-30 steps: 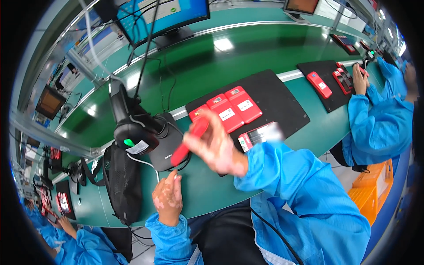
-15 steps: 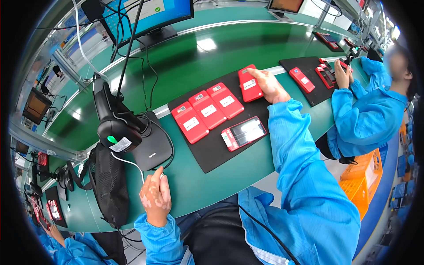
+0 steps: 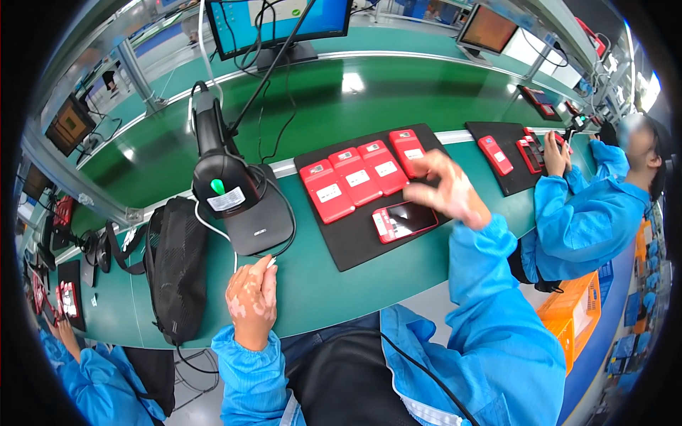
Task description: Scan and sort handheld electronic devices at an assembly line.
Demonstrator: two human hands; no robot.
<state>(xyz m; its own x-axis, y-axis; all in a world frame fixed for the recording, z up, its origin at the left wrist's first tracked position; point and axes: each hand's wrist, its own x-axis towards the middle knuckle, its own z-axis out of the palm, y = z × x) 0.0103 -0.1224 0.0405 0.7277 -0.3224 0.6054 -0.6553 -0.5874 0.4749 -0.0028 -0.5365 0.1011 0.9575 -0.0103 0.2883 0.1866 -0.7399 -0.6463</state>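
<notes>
My left hand [image 3: 252,298] is closed at the table's near edge, beside the scanner stand. A white cable [image 3: 226,236] runs down into it, and a small white tip shows between thumb and forefinger. My right hand [image 3: 451,190] hovers with thumb and fingers apart, holding nothing, over the right end of a face-up phone in a red case [image 3: 403,221]. Its screen is dark. Behind it on a black mat [image 3: 344,248], three red-cased devices with white labels [image 3: 327,192] lie side by side. Another red-cased device [image 3: 406,148] lies to their right, partly hidden by my fingers.
A black handheld scanner [image 3: 222,177] stands on its base [image 3: 261,224] left of the mat, with a black mesh bag [image 3: 177,270] beyond. A monitor [image 3: 284,25] is at the back. At right, a co-worker [image 3: 590,199] handles red devices near another mat [image 3: 508,181]; orange crates [image 3: 568,319] stand below.
My right hand has let go of the rightmost red device, leaving it on the mat, and moved nearer over the face-up phone. That phone's lit screen is now dark. The view has shifted.
</notes>
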